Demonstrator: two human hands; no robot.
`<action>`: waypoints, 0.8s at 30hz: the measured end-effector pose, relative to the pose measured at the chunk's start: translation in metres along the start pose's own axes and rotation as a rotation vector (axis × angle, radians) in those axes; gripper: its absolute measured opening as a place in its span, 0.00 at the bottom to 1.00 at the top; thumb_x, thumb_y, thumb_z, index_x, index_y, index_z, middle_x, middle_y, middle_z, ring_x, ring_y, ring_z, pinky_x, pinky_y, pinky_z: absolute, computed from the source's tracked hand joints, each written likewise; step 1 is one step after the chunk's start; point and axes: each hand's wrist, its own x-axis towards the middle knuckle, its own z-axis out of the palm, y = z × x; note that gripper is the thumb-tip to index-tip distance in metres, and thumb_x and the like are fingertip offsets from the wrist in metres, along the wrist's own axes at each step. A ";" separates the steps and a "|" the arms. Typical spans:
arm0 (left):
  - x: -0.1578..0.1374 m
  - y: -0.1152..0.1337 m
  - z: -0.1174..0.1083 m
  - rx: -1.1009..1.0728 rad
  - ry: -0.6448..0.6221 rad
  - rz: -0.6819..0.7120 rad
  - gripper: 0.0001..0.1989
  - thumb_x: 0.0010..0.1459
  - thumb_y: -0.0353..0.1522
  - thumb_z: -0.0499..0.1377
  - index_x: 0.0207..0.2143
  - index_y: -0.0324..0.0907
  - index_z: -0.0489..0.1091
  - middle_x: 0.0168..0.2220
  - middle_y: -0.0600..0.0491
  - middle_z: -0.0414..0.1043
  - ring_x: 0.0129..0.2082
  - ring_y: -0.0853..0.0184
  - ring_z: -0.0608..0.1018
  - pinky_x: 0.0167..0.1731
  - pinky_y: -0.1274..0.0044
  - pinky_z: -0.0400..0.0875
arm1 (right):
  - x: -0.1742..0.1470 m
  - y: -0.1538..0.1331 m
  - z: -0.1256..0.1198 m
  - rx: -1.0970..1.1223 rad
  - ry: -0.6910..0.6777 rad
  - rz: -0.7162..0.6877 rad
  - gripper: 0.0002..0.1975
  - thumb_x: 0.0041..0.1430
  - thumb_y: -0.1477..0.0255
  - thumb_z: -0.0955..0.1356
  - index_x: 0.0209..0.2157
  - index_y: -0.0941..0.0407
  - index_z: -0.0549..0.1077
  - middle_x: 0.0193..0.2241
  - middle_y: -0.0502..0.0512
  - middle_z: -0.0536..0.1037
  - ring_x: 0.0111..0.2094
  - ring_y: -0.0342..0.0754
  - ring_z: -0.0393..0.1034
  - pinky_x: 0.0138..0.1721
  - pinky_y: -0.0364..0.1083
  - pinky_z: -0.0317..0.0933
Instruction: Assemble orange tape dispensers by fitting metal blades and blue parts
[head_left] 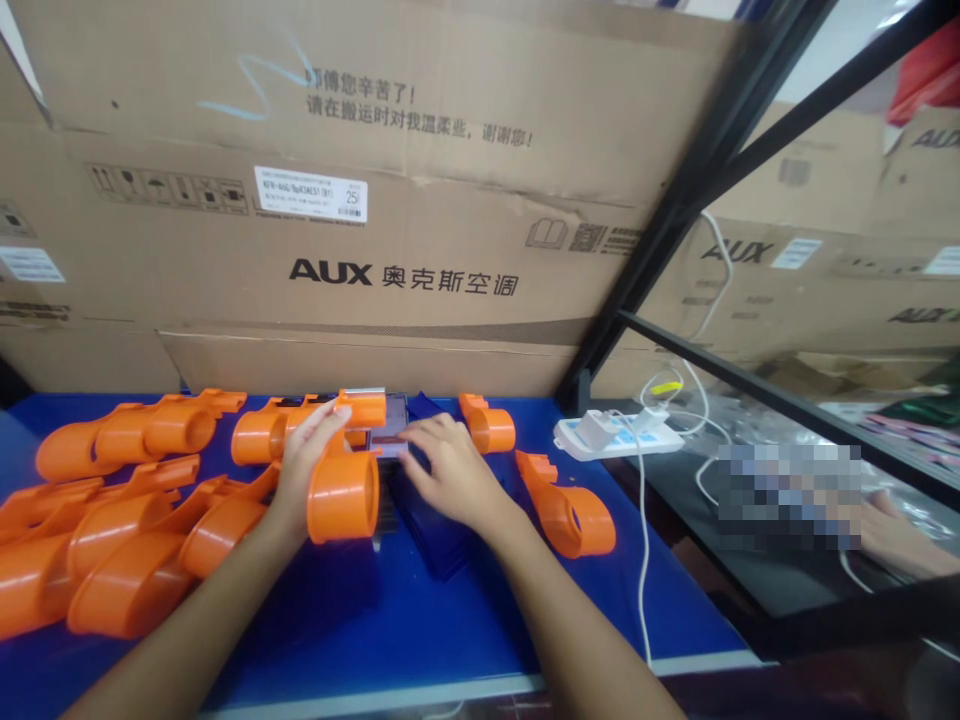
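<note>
Workshop by the look, blue-topped table [450,640], batch of orange parts [124,585] left of left hand [301,462], power strip [626,440] right of right hand [450,470], AUX cartons [420,235] beyond both

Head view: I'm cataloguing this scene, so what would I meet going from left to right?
Pile of orange parts, left hand, held orange part, right hand, rightmost orange part, white power strip, another person's arm.
</note>
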 end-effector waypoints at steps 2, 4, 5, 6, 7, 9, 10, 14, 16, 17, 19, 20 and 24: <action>0.004 -0.006 -0.003 0.038 0.000 -0.010 0.17 0.49 0.41 0.72 0.35 0.41 0.73 0.20 0.60 0.67 0.18 0.74 0.69 0.21 0.82 0.66 | 0.000 -0.007 0.003 0.002 -0.091 -0.085 0.11 0.69 0.70 0.66 0.50 0.52 0.76 0.48 0.58 0.80 0.50 0.55 0.65 0.45 0.51 0.56; 0.007 -0.011 -0.006 0.068 -0.003 -0.023 0.18 0.49 0.42 0.71 0.36 0.41 0.72 0.19 0.61 0.64 0.16 0.75 0.66 0.19 0.82 0.62 | 0.000 -0.012 0.008 -0.023 -0.165 -0.109 0.11 0.68 0.72 0.67 0.51 0.52 0.75 0.47 0.58 0.80 0.48 0.55 0.64 0.45 0.51 0.54; 0.007 -0.012 -0.007 0.078 -0.009 -0.027 0.19 0.49 0.42 0.71 0.37 0.41 0.72 0.19 0.61 0.64 0.17 0.75 0.65 0.19 0.82 0.62 | 0.001 -0.014 0.010 -0.041 -0.182 -0.102 0.12 0.67 0.73 0.67 0.51 0.52 0.74 0.47 0.58 0.80 0.48 0.54 0.64 0.45 0.51 0.53; 0.008 -0.013 -0.007 0.085 -0.016 -0.029 0.20 0.49 0.43 0.71 0.38 0.41 0.72 0.19 0.61 0.64 0.17 0.74 0.65 0.19 0.82 0.61 | 0.001 -0.015 0.013 -0.057 -0.189 -0.093 0.13 0.68 0.73 0.67 0.52 0.52 0.73 0.47 0.58 0.80 0.47 0.54 0.64 0.45 0.51 0.52; 0.007 -0.014 -0.007 0.090 -0.021 -0.028 0.20 0.49 0.43 0.71 0.39 0.41 0.72 0.19 0.61 0.63 0.17 0.74 0.65 0.19 0.82 0.61 | 0.001 -0.016 0.016 -0.069 -0.189 -0.086 0.13 0.68 0.73 0.67 0.53 0.52 0.73 0.48 0.59 0.80 0.47 0.54 0.63 0.44 0.51 0.51; 0.006 -0.014 -0.006 0.095 -0.031 -0.021 0.21 0.49 0.42 0.71 0.40 0.41 0.72 0.19 0.61 0.63 0.17 0.75 0.64 0.19 0.83 0.60 | 0.002 -0.017 0.021 -0.082 -0.177 -0.076 0.13 0.68 0.73 0.66 0.53 0.53 0.72 0.48 0.60 0.79 0.46 0.54 0.63 0.43 0.51 0.50; 0.005 -0.013 -0.005 0.095 -0.034 -0.016 0.21 0.49 0.42 0.71 0.41 0.42 0.72 0.19 0.61 0.63 0.18 0.75 0.64 0.19 0.83 0.59 | 0.002 -0.017 0.022 -0.084 -0.172 -0.075 0.12 0.68 0.73 0.66 0.52 0.53 0.72 0.48 0.60 0.79 0.46 0.54 0.62 0.43 0.51 0.49; 0.003 -0.013 -0.004 0.104 -0.032 -0.017 0.20 0.50 0.42 0.70 0.41 0.42 0.71 0.19 0.61 0.63 0.18 0.75 0.64 0.19 0.84 0.59 | 0.003 -0.018 0.027 -0.082 -0.172 -0.072 0.11 0.68 0.75 0.65 0.51 0.54 0.73 0.45 0.60 0.79 0.46 0.55 0.62 0.42 0.52 0.47; 0.004 -0.015 -0.005 0.116 -0.031 -0.020 0.21 0.50 0.42 0.70 0.42 0.41 0.71 0.19 0.61 0.64 0.18 0.75 0.64 0.19 0.84 0.59 | 0.003 -0.018 0.028 -0.077 -0.173 -0.063 0.11 0.67 0.76 0.65 0.49 0.54 0.73 0.44 0.59 0.79 0.46 0.55 0.61 0.41 0.52 0.46; 0.005 -0.015 -0.006 0.118 -0.034 -0.021 0.21 0.50 0.42 0.70 0.42 0.41 0.71 0.19 0.61 0.64 0.18 0.75 0.64 0.19 0.84 0.59 | 0.002 -0.019 0.028 -0.073 -0.170 -0.058 0.11 0.67 0.77 0.65 0.48 0.54 0.74 0.44 0.59 0.80 0.46 0.55 0.62 0.40 0.52 0.46; 0.006 -0.017 -0.007 0.112 -0.042 -0.027 0.21 0.51 0.42 0.70 0.43 0.42 0.71 0.19 0.61 0.64 0.18 0.75 0.64 0.19 0.84 0.59 | 0.002 -0.019 0.028 -0.059 -0.148 -0.050 0.11 0.66 0.77 0.65 0.47 0.54 0.74 0.44 0.58 0.80 0.46 0.55 0.62 0.40 0.52 0.46; 0.007 -0.017 -0.008 0.107 -0.046 -0.030 0.21 0.51 0.43 0.70 0.44 0.42 0.71 0.19 0.61 0.64 0.17 0.75 0.64 0.19 0.83 0.60 | 0.002 -0.018 0.027 -0.047 -0.127 -0.043 0.12 0.66 0.78 0.65 0.48 0.53 0.74 0.44 0.58 0.80 0.46 0.55 0.63 0.40 0.52 0.46; 0.007 -0.015 -0.008 0.118 -0.049 -0.008 0.24 0.51 0.43 0.69 0.47 0.42 0.73 0.19 0.60 0.65 0.17 0.73 0.65 0.19 0.81 0.61 | 0.002 -0.012 0.019 0.015 0.032 0.016 0.13 0.66 0.75 0.66 0.51 0.52 0.73 0.46 0.56 0.81 0.47 0.55 0.66 0.43 0.52 0.51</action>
